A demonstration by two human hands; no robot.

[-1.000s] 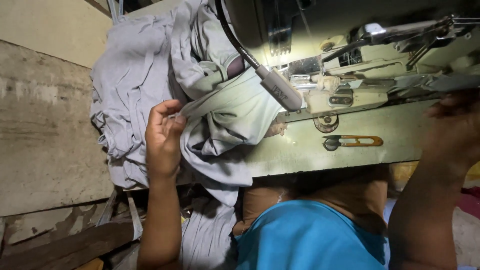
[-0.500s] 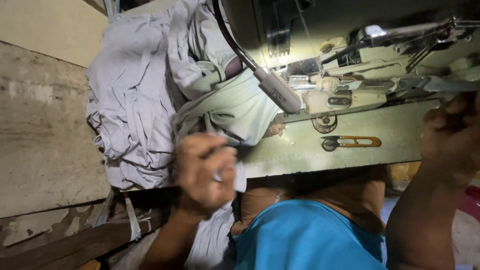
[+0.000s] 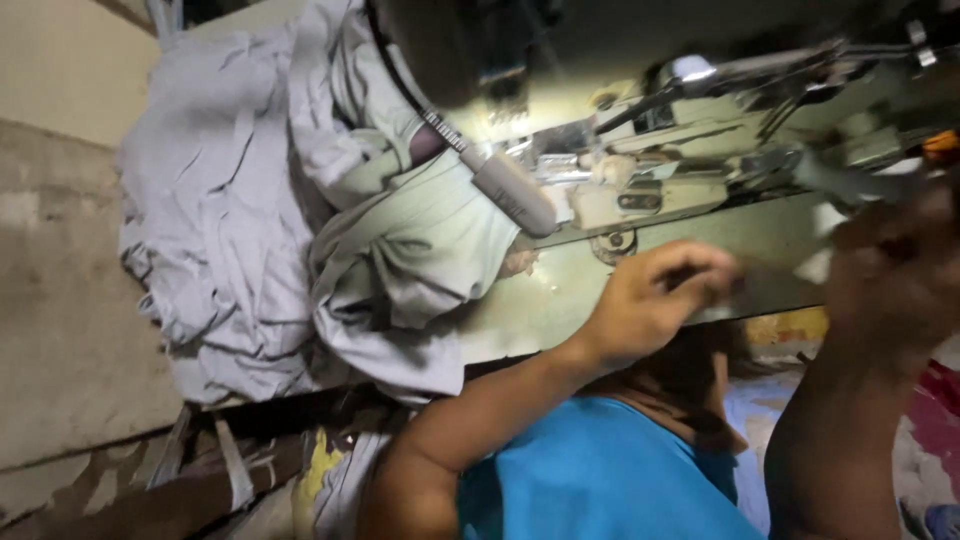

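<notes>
1. No package, label, sign or screen shows anywhere in this view.
2. Nothing boxed or wrapped, no tag and no display can be made out in the picture, much of which is dim and blurred.

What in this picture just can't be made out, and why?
- Right hand, head view: motion-blurred and dark; whether it holds anything cannot be told.
- Left hand, head view: fingertips curl at the sewing machine table edge; whether they grip something is hidden.
- Sewing machine, head view: top cut off by the frame edge, needle area blurred.
- Grey cloth pile, head view: its folds hide what garments it holds.
</notes>
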